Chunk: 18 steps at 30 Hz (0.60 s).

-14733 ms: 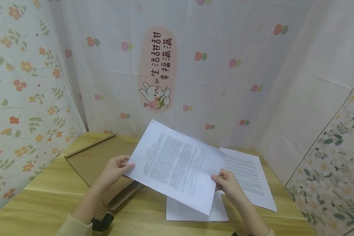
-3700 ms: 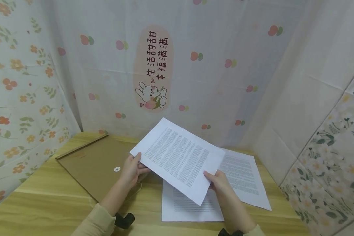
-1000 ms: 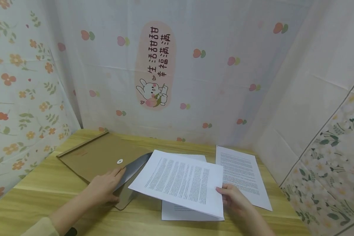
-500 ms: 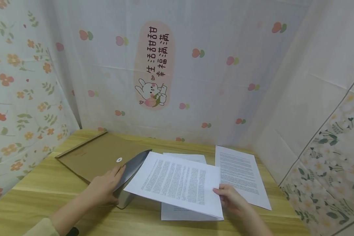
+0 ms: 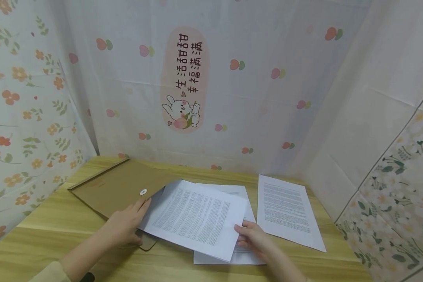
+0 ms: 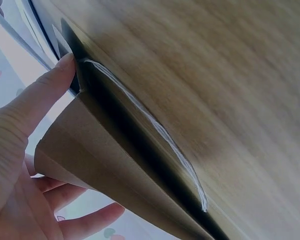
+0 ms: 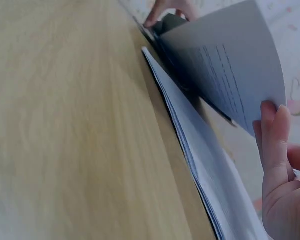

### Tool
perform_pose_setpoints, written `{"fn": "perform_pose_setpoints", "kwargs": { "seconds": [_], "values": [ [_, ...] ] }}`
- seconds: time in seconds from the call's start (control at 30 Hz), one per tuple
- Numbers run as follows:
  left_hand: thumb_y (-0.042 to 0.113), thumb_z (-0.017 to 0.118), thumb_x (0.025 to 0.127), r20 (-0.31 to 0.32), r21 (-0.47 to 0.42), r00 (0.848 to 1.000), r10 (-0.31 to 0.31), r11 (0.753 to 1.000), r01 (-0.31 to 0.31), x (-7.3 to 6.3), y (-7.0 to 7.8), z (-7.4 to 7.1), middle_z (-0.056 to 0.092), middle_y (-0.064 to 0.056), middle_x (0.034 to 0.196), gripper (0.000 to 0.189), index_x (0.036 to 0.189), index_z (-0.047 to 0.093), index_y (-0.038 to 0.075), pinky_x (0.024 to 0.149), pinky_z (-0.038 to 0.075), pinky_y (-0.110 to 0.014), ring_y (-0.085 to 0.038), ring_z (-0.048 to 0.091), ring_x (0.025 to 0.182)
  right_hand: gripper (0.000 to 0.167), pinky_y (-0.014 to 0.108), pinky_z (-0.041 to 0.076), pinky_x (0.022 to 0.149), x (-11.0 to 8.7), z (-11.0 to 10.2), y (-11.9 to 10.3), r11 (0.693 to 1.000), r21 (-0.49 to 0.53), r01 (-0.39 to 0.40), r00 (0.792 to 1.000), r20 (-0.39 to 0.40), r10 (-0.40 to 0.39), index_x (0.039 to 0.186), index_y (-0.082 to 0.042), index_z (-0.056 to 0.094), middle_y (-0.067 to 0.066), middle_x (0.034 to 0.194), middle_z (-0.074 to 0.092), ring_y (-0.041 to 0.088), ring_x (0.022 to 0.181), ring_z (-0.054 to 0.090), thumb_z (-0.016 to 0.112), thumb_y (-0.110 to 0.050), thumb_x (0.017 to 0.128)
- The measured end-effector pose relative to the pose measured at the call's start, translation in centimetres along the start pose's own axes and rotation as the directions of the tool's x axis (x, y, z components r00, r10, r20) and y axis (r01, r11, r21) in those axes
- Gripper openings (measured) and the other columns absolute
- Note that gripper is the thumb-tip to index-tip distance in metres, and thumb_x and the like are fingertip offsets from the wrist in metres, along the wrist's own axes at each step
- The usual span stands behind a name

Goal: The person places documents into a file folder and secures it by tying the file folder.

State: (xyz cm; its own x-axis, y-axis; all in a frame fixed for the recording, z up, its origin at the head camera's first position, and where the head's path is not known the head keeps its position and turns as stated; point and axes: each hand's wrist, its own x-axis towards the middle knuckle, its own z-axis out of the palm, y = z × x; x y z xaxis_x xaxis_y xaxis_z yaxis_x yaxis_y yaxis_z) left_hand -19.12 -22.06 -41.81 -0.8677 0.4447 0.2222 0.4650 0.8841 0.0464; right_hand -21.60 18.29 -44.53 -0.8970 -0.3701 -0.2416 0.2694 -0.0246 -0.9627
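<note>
The left hand (image 5: 123, 224) grips the envelope (image 5: 114, 186) beside its mouth, fingers above, thumb below. The right hand (image 5: 252, 237) pinches the papers (image 5: 195, 222) at their three-o'clock edge; their ten-o'clock end sits within the mouth. Beneath them a stack (image 7: 205, 155) lies on the desk (image 5: 38, 239); a sheet (image 5: 285, 207) lies at the right hand's two o'clock.

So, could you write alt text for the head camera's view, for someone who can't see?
A person's left hand holds open a brown envelope while the right hand holds printed paper, one end at the opening. Other pages lie partly beneath it and a lone sheet to the right, on a wood-grain table.
</note>
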Motion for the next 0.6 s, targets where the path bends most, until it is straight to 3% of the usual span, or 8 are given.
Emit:
{"fn": "perform_pose_setpoints", "kwargs": {
  "seconds": [0.13,0.33,0.47,0.6],
  "values": [
    [0.039,0.093,0.048,0.005,-0.009,1.000,0.007,1.000,-0.007,-0.1,0.0,0.0,0.041,-0.031,0.137,0.120,0.140,0.035,-0.011,0.065,0.054,-0.049,-0.046,0.050,0.116,0.043,0.027,0.056,0.072,0.2,1.5,0.5,0.999,0.040,0.008,1.000,0.029,-0.009,0.130,0.012,0.042,0.013,0.096,0.070,0.019,0.082,0.070,0.052,-0.016,0.099],
    [0.040,0.093,0.049,0.011,-0.004,1.000,0.020,1.000,-0.020,-0.2,0.0,-0.1,0.041,-0.032,0.137,0.120,0.140,0.034,-0.012,0.064,0.055,-0.049,-0.047,0.050,0.114,0.043,0.038,0.053,0.084,0.2,3.2,1.3,0.997,0.083,0.003,0.987,0.162,-0.016,0.136,0.015,0.034,0.023,0.110,0.064,0.031,0.098,0.066,0.044,-0.008,0.100],
    [0.037,0.093,0.049,0.011,-0.019,1.000,0.023,1.000,-0.022,-0.2,-0.1,-0.1,0.040,-0.033,0.137,0.120,0.140,0.033,-0.012,0.064,0.055,-0.049,-0.048,0.049,0.115,0.043,0.039,0.053,0.084,0.2,3.7,1.4,0.997,0.079,0.004,0.975,0.219,-0.021,0.136,0.015,0.035,0.023,0.107,0.065,0.029,0.094,0.067,0.045,-0.003,0.097],
    [0.036,0.094,0.049,0.013,-0.036,1.000,0.026,0.999,-0.026,-0.3,-0.2,0.0,0.039,-0.033,0.138,0.121,0.140,0.032,-0.013,0.061,0.055,-0.047,-0.050,0.049,0.114,0.046,0.037,0.054,0.081,0.7,4.2,1.3,0.999,0.050,0.013,0.976,0.215,-0.024,0.137,0.014,0.035,0.019,0.101,0.066,0.022,0.083,0.069,0.048,-0.004,0.097]
  ]
}}
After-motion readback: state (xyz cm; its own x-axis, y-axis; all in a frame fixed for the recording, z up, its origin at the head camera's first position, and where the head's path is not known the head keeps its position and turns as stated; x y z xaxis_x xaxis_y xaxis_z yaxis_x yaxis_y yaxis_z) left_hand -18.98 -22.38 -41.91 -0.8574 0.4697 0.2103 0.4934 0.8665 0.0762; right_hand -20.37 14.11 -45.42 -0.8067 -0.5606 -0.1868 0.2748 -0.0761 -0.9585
